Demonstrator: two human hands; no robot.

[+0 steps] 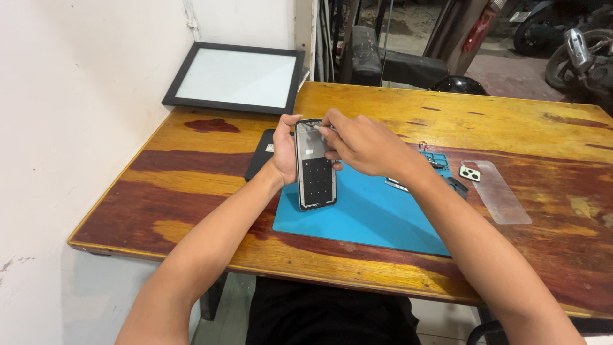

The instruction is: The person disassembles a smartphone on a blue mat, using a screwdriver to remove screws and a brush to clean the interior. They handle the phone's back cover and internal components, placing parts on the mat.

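An opened phone frame [315,165] is held upright over a blue work mat [367,214], its left edge clasped by the curled fingers and thumb of the left hand [285,153]. The right hand [364,144] meets its top edge, fingertips pinched together there. Beyond the fingers, a dark-framed white panel [236,76] leans against the wall.

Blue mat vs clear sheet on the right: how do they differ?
The blue mat is opaque and broad; the clear sheet is see-through, narrow and smaller. The blue mat lies under the phone frame that the left hand holds and the right hand touches; the clear sheet lies apart. Both lie flat on the wooden table.
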